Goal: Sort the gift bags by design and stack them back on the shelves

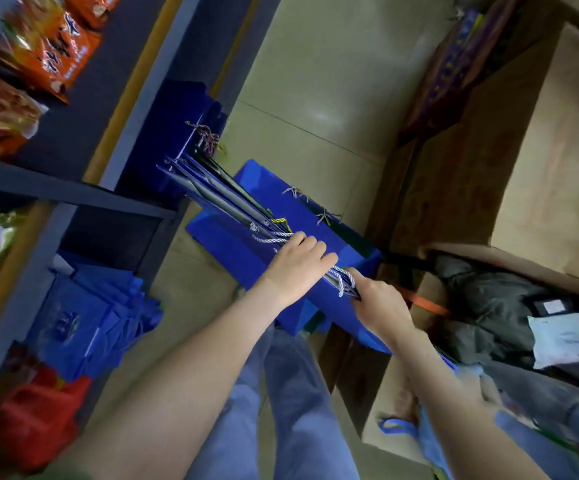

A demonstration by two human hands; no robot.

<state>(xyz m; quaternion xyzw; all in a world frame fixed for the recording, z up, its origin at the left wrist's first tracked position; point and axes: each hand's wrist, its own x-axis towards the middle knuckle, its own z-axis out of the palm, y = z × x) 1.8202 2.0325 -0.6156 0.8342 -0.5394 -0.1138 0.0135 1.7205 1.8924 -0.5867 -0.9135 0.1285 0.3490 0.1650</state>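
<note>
Fingers (317,244) of the left hand (295,268) are curling over the upper edge of a bundle of flat blue gift bags (218,199) and pressing on the white rope handles (274,240) there. The right hand (380,308) is gripping the near end of the same bundle. Its thumb is lying on top, and its other fingers are going under the bundle, where they are hidden.

The bundle is being held edge-up and is stretching away from the left hand towards the dark shelf frame (73,194), with its far end just beside the frame. Under both hands more blue bags (281,216) are lying flat on the tiled floor (316,81).

To the left of the left forearm, blue fabric bags (97,313) are sitting on a low shelf, with a red bag (38,410) nearer to the person. Far beyond the left hand, orange snack packets (49,53) are lying on a higher shelf. To the right of the right hand, cardboard boxes (489,168) are standing, and one is holding dark cloth (489,306).
</note>
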